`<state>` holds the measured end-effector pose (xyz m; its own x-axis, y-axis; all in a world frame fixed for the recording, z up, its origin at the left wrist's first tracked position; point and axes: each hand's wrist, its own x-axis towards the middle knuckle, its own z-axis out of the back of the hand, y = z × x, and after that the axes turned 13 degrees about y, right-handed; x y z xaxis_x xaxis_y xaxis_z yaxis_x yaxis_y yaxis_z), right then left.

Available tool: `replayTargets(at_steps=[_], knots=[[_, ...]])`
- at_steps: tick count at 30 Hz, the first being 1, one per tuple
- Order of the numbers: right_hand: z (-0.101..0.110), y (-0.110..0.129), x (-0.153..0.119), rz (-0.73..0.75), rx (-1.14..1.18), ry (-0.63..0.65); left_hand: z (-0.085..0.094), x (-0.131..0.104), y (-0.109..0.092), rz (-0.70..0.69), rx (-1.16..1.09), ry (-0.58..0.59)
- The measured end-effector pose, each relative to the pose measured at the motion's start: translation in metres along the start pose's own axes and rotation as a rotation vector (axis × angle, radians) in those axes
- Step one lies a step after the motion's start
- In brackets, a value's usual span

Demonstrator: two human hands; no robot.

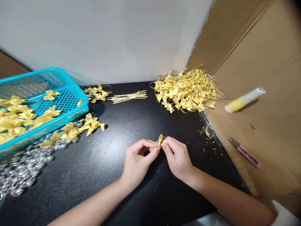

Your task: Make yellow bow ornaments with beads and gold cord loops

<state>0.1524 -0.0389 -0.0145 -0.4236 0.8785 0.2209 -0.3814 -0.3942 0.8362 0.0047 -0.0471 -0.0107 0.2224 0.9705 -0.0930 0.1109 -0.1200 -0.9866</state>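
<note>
Over the black table, a small yellow ribbon bow (160,140) stands up between my hands, its loop pointing away from me. My left hand (138,160) pinches it between thumb and fingers. Close against its other side, my right hand (177,158) is closed in a pinch on a thin gold cord (164,137) at the bow. The fingertips of both hands nearly meet, so the bow's lower part and most of the cord are hidden.
At left, a turquoise basket (76,84) holds yellow bows; silver beads (28,169) lie before it. Gold cord lengths (129,96) lie at the back beside a heap of finished-looking bows (185,89). On cardboard at right are thread snips (245,153) and a white-yellow tube (245,99).
</note>
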Motion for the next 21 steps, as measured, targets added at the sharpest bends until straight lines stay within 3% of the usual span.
replayTargets(at_steps=[8, 16, 21], knots=[[0.0025, -0.0001, -0.0021, -0.015, 0.048, 0.093, -0.0011, 0.0028, 0.0032, -0.045, 0.014, -0.065], [0.0053, 0.0036, -0.0025, -0.049, 0.069, 0.033, 0.003, 0.0057, 0.0036, -0.098, 0.014, -0.065], [0.0044, 0.0024, -0.0054, -0.15, 0.129, 0.004, 0.0063, 0.0055, 0.0017, -0.204, 0.219, -0.036]])
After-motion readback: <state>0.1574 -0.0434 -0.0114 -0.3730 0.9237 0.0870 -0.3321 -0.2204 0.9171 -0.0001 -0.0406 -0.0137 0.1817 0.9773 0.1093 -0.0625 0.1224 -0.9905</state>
